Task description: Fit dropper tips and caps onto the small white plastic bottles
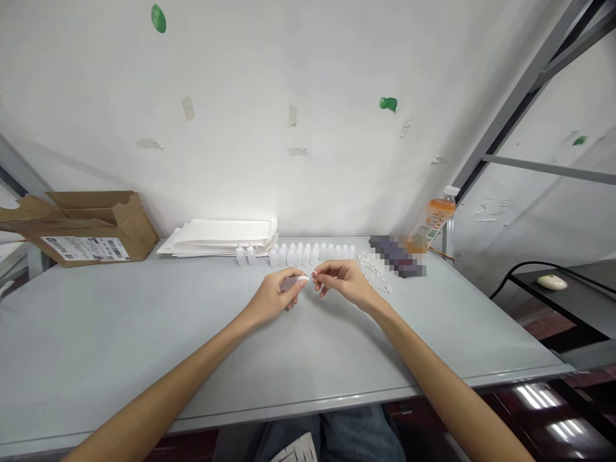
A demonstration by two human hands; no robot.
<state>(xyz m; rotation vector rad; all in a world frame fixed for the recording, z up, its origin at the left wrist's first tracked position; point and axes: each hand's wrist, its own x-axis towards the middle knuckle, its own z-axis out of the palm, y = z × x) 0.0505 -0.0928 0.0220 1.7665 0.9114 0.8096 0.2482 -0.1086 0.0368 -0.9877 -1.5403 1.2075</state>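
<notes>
My left hand is closed around a small white plastic dropper bottle, which lies on its side with its narrow tip pointing right. Fingers mostly cover its body. My right hand pinches a tiny white piece close to that tip; its exact shape is too small to tell. Behind my hands, several translucent small bottles stand upright in rows. Two bottles with pointed tops stand apart on their left. Beside my right hand lies a loose heap of small white plastic parts.
On the grey table, a stack of white sheets or envelopes lies against the wall. An open cardboard box stands at the left. A drink bottle leans at the back right, beside a dark blurred item.
</notes>
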